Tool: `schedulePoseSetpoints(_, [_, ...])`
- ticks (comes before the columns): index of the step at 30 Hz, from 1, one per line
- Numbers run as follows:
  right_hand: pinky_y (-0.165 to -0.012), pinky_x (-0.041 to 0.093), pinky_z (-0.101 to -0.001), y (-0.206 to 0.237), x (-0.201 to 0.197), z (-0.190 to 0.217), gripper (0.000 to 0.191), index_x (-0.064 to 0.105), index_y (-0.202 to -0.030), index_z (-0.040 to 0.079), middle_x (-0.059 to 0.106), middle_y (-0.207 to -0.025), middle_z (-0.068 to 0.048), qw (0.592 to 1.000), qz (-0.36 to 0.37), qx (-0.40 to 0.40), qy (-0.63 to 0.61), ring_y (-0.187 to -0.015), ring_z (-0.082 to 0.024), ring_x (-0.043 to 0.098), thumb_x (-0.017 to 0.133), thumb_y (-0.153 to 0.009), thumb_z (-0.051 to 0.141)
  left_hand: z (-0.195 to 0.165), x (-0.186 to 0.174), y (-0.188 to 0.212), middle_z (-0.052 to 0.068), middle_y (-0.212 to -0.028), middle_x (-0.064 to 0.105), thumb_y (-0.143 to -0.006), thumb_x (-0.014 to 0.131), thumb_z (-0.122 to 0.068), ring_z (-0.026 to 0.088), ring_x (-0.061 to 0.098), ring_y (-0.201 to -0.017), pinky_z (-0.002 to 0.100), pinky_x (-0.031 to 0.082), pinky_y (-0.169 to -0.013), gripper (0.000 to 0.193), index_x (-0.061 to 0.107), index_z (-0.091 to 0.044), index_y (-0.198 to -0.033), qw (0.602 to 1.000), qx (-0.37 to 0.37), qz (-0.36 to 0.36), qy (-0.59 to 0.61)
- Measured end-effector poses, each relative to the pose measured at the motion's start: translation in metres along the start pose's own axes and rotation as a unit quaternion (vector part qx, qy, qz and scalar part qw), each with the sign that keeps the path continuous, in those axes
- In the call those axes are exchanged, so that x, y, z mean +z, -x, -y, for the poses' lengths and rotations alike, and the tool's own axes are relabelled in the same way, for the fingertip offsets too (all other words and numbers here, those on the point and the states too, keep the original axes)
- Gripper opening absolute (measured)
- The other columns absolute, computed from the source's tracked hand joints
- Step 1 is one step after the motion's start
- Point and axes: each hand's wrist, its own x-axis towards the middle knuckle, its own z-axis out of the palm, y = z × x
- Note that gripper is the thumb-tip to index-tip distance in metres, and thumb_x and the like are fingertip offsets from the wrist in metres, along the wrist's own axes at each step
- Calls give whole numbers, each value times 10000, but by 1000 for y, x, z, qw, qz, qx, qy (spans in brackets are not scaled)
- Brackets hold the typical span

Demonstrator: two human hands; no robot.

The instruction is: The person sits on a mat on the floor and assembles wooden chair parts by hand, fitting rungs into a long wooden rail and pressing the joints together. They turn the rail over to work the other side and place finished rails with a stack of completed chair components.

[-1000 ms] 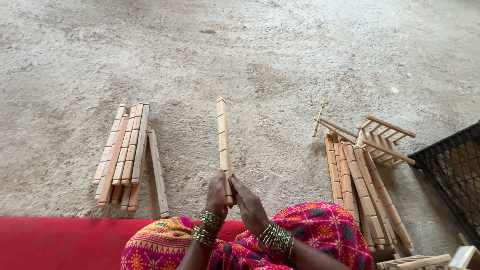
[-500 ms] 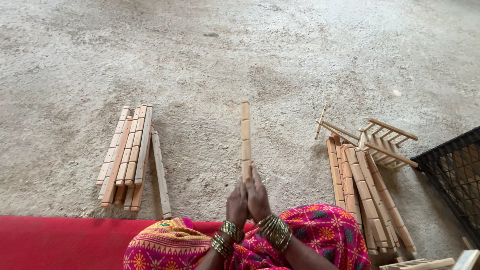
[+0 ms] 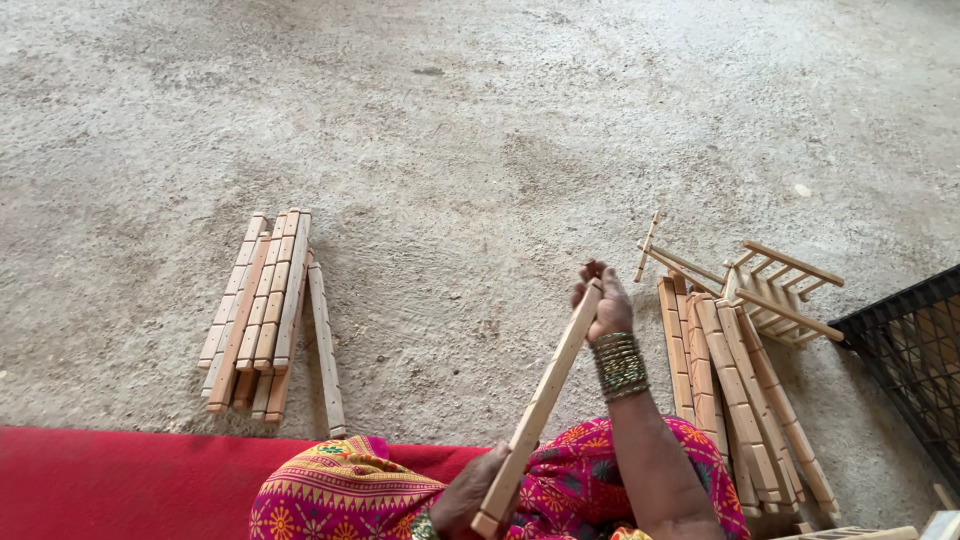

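Right hand (image 3: pixel 605 300) is closed on the far end of a slat (image 3: pixel 540 405), fingers curled over its top; the left hand (image 3: pixel 470 495) is wrapped around the near end, low by the lap. The slat is thus held between both hands, above the floor (image 3: pixel 480 130). Its long axis is tilted, running from lower left near the body up and away to the right. Pale, squared wood is shown, marked at intervals along one face (small holes or notches, too fine to tell). A stack (image 3: pixel 262 310) of like slats is laid well to the left, nearer the left hand. Another pile (image 3: pixel 740 400) is laid just beside the right forearm, with ladder-like frames (image 3: pixel 775 290) beyond it. A black crate (image 3: pixel 915 350) is seen at the right edge, and a red mat (image 3: pixel 120 485) under the person. Rough concrete is seen all around.
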Motion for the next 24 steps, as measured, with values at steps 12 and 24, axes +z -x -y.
schedulePoseSetpoints(12, [-720, 618, -241, -22, 0, -36, 279, 682, -1232, 68, 738, -1214, -107, 787, -20, -315, 531, -965, -184, 738, 447, -1099, 140, -68, 49, 6, 20, -666, 589, -1086, 433, -306, 107, 523, -431, 247, 482, -354, 597, 257, -168, -1639, 970, 10, -84, -227])
schedulePoseSetpoints(24, [-877, 629, -352, 23, 7, -114, 244, 672, -1190, 67, 643, -1270, -213, 444, 150, -494, 732, -1192, -343, 661, 553, -978, 54, -89, -7, -39, 48, -633, 605, -1035, 438, -367, 131, 535, -366, 250, 479, -326, 597, 270, -219, -1588, 975, 83, -133, -159])
